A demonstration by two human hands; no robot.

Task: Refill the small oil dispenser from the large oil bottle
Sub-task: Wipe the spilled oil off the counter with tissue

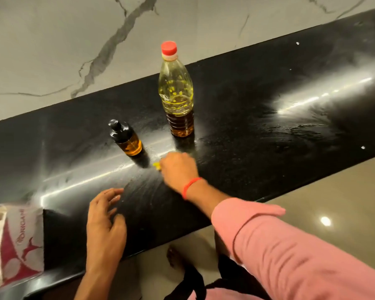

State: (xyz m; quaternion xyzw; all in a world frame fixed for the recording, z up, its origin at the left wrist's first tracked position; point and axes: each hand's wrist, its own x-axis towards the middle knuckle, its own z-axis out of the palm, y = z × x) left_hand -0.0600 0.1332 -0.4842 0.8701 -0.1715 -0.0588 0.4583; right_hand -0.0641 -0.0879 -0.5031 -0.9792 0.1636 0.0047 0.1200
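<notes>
Head view: bottle (176, 89) capped at dispenser's (126, 137) 2 o'clock; slippery, best gripped mid-body. Right hand (178, 167) clenched on something yellow (157, 165); left hand (105, 215) relaxed.

Counts on the black counter: 2 bottles, 2 hands, 1 packet.
1 large oil bottle (176, 92), red cap; 1 small oil dispenser (126, 138), black top; 1 left hand (105, 219); 1 right hand (178, 167); 1 red-white packet (15, 243); 1 small yellow bit (156, 165), unclear what.
</notes>
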